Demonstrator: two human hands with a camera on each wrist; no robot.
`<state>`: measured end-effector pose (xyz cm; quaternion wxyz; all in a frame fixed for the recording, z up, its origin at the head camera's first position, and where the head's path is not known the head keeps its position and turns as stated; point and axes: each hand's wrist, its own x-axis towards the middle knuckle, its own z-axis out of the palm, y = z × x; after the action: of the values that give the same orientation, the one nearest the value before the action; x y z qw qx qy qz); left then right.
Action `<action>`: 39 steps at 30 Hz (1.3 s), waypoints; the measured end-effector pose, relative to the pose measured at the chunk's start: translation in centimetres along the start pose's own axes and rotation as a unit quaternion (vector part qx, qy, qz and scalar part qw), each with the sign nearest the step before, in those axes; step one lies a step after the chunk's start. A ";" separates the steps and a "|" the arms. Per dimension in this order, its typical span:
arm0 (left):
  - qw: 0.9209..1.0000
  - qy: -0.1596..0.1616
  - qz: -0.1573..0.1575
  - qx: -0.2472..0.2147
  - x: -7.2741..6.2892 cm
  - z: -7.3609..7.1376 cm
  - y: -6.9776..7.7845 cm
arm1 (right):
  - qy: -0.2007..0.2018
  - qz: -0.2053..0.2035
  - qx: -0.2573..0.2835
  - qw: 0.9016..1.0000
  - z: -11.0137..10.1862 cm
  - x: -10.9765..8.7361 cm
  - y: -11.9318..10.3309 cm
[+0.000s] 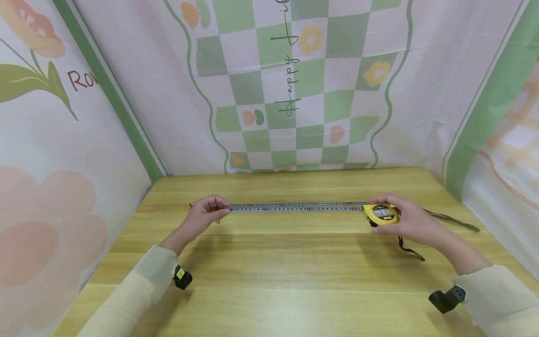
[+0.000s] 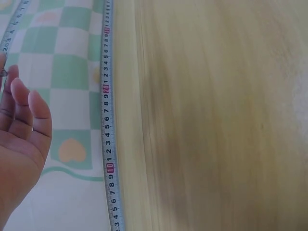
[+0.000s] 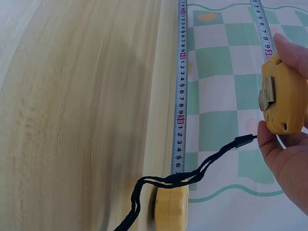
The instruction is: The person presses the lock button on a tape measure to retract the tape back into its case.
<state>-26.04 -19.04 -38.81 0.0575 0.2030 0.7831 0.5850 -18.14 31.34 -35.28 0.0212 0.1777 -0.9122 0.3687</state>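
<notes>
The left hand (image 1: 207, 210) pinches the end of a drawn-out blade (image 1: 294, 209), the right hand (image 1: 414, 220) grips its yellow case (image 1: 381, 214); a second blade (image 3: 181, 91) lies extended beyond. Drawing out looks done; winding back seems left.
</notes>
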 end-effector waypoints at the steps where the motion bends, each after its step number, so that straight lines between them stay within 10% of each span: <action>1: 1.000 -0.001 -0.001 -0.003 0.0 0.0 0.0 | 0.001 -0.001 -0.001 1.000 0.0 0.0 0.0; 39: 0.999 -0.030 0.002 -0.014 0.7 2.2 0.3 | 0.004 -0.011 -0.016 1.000 1.1 0.8 -0.7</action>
<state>-25.88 -16.79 -39.13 0.0822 0.2213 0.7721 0.5900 -18.53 29.87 -35.46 0.0320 0.1859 -0.9158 0.3547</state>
